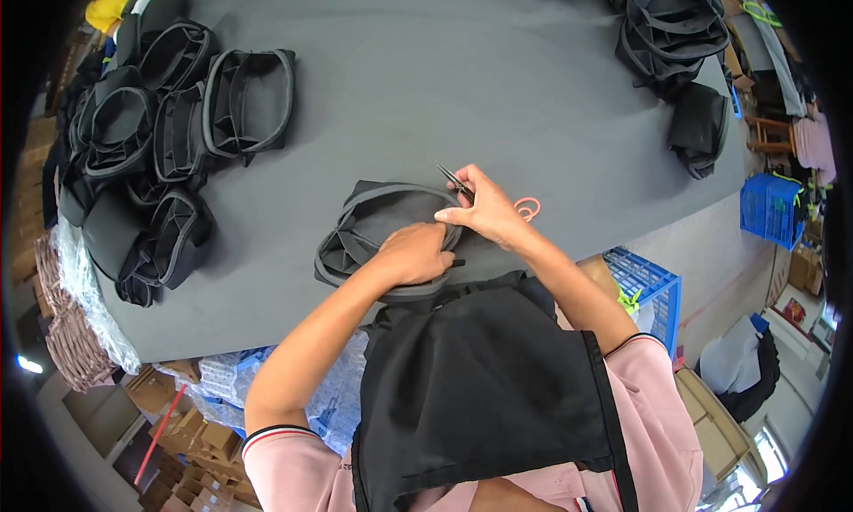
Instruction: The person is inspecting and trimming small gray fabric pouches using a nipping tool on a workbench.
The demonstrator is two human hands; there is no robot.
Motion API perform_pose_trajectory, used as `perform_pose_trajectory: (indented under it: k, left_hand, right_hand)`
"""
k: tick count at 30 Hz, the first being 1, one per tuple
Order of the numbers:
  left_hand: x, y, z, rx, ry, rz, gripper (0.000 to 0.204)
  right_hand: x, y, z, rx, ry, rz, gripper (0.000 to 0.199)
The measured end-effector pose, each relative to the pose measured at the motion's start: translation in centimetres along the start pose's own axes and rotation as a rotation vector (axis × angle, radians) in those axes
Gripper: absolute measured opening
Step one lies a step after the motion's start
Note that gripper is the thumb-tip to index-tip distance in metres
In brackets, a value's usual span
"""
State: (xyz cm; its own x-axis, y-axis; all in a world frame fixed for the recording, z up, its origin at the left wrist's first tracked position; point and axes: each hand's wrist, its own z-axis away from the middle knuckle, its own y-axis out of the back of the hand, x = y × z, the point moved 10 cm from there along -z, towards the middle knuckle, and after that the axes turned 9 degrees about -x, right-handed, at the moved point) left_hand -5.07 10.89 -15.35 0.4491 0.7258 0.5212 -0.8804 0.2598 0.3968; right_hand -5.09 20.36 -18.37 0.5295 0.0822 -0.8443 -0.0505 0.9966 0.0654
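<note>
A black fabric pouch with a grey piped rim (373,219) lies on the dark grey table (462,86) in front of me. My left hand (413,253) presses down on its near edge, fingers curled over the rim. My right hand (480,212) pinches the rim on the right side and holds small thread snips (453,178), whose dark blades point up and away from me. The pink loop handle (528,208) of the snips shows behind my right hand.
A heap of similar black pouches (160,139) fills the table's left side. Another pile (675,41) sits at the far right. Blue plastic crates (653,285) stand below the table edge, cardboard boxes (191,432) at the lower left.
</note>
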Motion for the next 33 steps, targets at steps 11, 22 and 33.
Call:
perform_pose_trajectory:
  k: [11, 22, 33]
  left_hand:
    - [2.2, 1.9, 1.5, 0.318, -0.202, -0.086, 0.028]
    - [2.6, 3.1, 3.8, -0.014, -0.363, 0.858, 0.037]
    - [2.2, 2.0, 4.3, -0.074, -0.326, 0.982, 0.035]
  right_hand:
    - [-6.8, -1.0, 0.1, 0.030, 0.276, 0.302, 0.032]
    - [-5.6, 3.1, 9.0, 0.250, 0.304, 0.192, 0.031]
    - [-11.0, 1.9, 10.9, 0.227, 0.741, 0.543, 0.024]
